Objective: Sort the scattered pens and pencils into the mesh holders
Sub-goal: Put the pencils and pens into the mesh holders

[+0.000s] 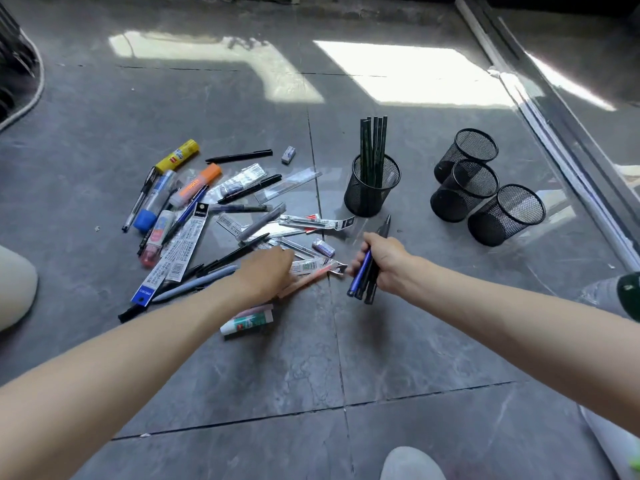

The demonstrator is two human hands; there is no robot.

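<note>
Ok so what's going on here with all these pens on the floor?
A person is sorting stationery on the floor. The right hand grips a bundle of pens, while the left hand reaches into the scattered pile; whether it grips anything is unclear. One mesh holder already holds dark pencils, and three more holders beside it look empty.
</note>
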